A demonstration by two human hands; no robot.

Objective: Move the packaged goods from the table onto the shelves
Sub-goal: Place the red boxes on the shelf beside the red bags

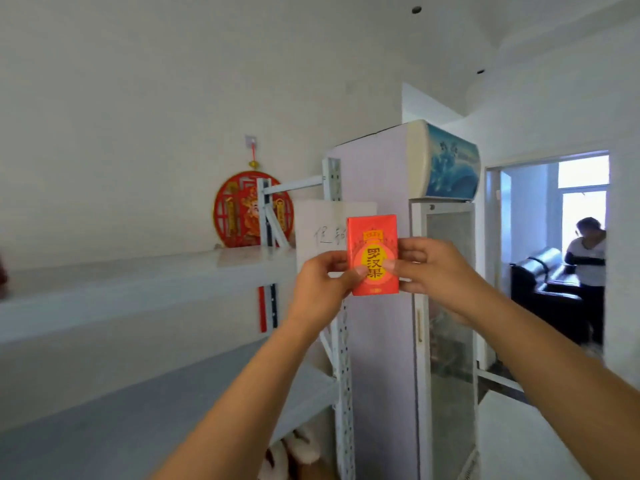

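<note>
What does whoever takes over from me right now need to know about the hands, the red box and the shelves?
Left hand: grip on the red box, pinching its left edge with the thumb on the front.
Right hand: pinches the right edge.
Box: upright, held in the air between the white shelves and the display fridge, on no shelf.
Done: box in hand and at the shelving.
Left: set it on a shelf. The table and any remaining goods are out of view.
</note>
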